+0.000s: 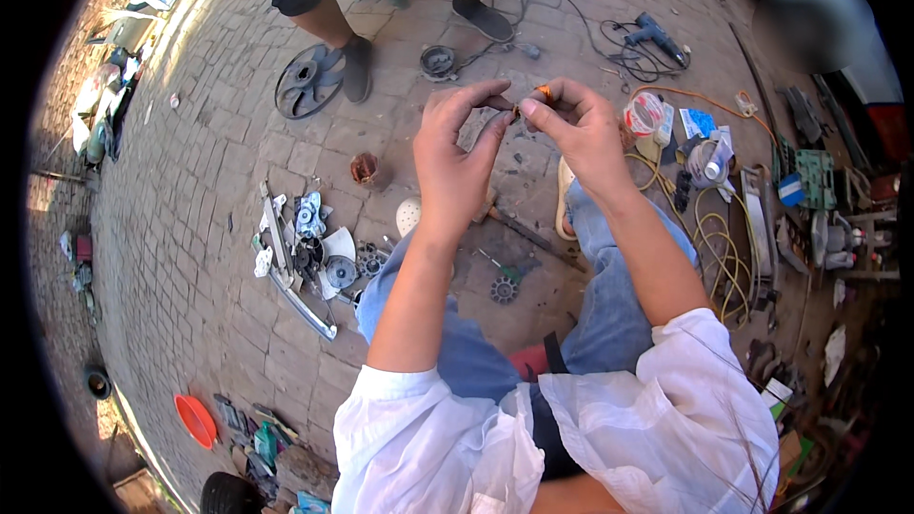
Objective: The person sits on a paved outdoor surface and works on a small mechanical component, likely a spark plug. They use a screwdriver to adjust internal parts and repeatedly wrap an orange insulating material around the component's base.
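Note:
Both my hands are raised above my knees, fingertips meeting around a small copper-coloured piece (544,90). Its orange end shows between the fingers of my right hand (583,133), which pinches it with thumb and forefinger. My left hand (455,154) is curled, thumb and forefinger closing at a tiny dark end of the same piece. Fingers hide most of it, so its exact kind is unclear. On the ground below lie a hammer (522,228), a screwdriver with a green handle (509,272) and a round dark toothed part (504,290).
A pile of metal and plastic parts (309,247) lies left of my legs, near a container of reddish-brown scraps (365,169). Ahead are a fan wheel (309,83), a seated person's legs (354,67) and a heat gun (655,36). Yellow cable (714,238) coils at right.

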{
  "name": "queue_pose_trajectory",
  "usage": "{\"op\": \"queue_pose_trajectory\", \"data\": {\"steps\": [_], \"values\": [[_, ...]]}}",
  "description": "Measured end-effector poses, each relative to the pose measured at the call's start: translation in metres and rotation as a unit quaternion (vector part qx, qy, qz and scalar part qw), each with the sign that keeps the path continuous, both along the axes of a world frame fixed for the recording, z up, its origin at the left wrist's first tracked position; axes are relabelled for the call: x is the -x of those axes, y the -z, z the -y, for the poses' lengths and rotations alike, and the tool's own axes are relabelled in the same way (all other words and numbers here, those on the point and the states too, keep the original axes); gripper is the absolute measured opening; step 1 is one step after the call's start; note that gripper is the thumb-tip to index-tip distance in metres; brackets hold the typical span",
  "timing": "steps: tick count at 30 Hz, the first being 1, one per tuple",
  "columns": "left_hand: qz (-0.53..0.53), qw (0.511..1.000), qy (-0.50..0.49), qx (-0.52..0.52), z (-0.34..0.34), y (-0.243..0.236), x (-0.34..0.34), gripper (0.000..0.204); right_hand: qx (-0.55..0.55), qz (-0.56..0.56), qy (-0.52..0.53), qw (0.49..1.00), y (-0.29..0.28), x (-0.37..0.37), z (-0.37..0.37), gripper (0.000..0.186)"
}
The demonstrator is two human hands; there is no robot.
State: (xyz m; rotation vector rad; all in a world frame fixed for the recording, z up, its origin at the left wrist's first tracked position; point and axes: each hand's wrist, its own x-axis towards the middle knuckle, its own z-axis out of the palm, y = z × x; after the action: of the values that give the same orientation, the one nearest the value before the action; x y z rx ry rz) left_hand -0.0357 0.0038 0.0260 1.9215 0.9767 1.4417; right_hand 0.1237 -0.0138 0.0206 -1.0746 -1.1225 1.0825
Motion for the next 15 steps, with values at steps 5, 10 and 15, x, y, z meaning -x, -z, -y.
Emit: {"op": "queue_pose_trajectory", "data": {"steps": [5,10,15], "values": [[0.034,0.998,-0.027,0.034,0.0,0.002,-0.001,0.033,0.043,-0.025,0.019,0.999,-0.001,0.002,-0.001,0.014],[0.028,0.996,-0.017,0.084,0.003,0.0,-0.001,0.029,0.064,-0.158,0.062,0.983,0.003,0.001,-0.006,0.014],[0.057,0.991,0.025,0.114,0.007,0.005,-0.007,0.026,0.037,-0.082,0.12,0.989,0.01,0.007,-0.008,0.012]]}}
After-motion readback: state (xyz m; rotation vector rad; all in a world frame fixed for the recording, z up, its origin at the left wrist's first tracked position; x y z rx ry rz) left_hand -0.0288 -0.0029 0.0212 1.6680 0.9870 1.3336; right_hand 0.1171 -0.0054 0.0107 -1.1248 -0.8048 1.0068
